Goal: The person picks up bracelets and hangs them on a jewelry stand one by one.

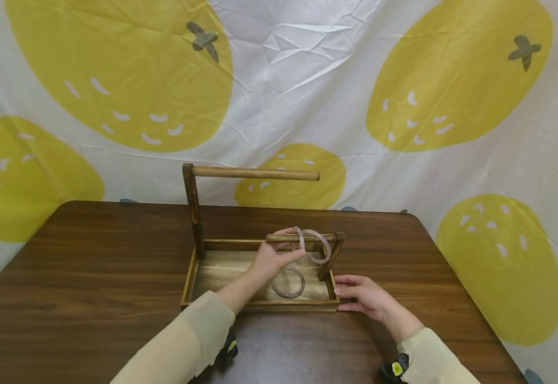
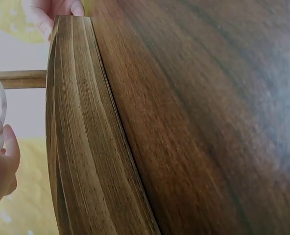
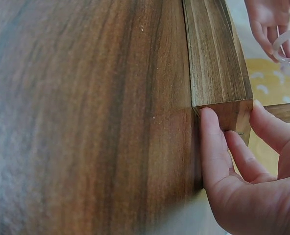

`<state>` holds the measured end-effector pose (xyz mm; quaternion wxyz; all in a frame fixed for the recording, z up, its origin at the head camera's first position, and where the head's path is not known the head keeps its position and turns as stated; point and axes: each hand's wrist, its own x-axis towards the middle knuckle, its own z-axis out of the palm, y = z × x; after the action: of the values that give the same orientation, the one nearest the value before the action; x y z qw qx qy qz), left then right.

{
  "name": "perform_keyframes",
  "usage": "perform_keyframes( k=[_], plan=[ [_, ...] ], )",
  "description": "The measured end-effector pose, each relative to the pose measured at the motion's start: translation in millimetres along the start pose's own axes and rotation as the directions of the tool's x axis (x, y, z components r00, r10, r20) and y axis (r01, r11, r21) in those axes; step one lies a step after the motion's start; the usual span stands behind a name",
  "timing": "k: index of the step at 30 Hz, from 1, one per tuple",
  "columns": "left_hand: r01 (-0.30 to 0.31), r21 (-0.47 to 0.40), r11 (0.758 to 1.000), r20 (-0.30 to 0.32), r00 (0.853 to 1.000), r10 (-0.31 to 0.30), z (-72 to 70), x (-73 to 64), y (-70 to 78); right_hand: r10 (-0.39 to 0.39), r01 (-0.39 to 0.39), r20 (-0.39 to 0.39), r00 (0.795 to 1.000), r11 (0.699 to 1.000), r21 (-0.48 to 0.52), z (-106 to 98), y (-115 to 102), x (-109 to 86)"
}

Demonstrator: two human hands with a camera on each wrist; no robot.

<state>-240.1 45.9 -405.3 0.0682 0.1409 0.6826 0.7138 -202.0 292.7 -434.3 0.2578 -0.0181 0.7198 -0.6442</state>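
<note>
My left hand point(image 1: 270, 260) pinches a pale translucent bangle point(image 1: 302, 240) between thumb and fingers at the lower bar point(image 1: 279, 238) of a wooden jewelry stand point(image 1: 298, 306). Closer to the post, a second bangle point(image 1: 328, 250) hangs round that bar. A third, darker-looking bangle point(image 1: 288, 296) lies in the stand's shallow tray, below the left hand. At the tray's right end, my right hand point(image 1: 367, 297) grips the front corner; in the right wrist view its fingertips point(image 3: 209, 117) touch the end face and edges.
The stand's taller post point(image 1: 194, 213) rises at the left, with its long upper bar point(image 1: 259, 173) reaching right above the lower one. Beneath is a dark wooden table point(image 1: 115, 256). A white curtain with yellow fruit prints point(image 1: 298, 96) hangs behind its far edge.
</note>
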Motion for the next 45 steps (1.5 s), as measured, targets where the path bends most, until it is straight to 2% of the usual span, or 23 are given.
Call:
perform_keyframes(
  k=[11,23,27,36,45],
  plan=[
    [-0.001,0.027,1.0,0.002,1.0,0.001,4.8,2.2,0.7,0.011,-0.011,-0.014,1.0,1.0,0.0,-1.2,0.3,0.3],
    [0.017,0.012,1.0,0.011,1.0,-0.018,9.0,4.8,0.0,0.01,-0.01,-0.017,1.0,1.0,-0.005,1.0,-2.8,-0.7],
    [0.025,-0.006,1.0,0.035,0.999,-0.025,8.8,4.2,0.1,0.011,-0.011,-0.016,1.0,1.0,-0.005,-0.4,-1.3,0.1],
    [0.073,-0.027,0.997,0.116,0.991,-0.069,0.4,1.2,-1.4,0.012,-0.012,-0.017,1.0,1.0,-0.003,0.9,-2.2,-0.3],
    [0.127,0.02,0.992,0.069,0.989,-0.128,-15.9,-4.5,0.6,0.005,-0.005,-0.01,1.0,1.0,0.0,1.5,-2.3,-2.1]
  ],
)
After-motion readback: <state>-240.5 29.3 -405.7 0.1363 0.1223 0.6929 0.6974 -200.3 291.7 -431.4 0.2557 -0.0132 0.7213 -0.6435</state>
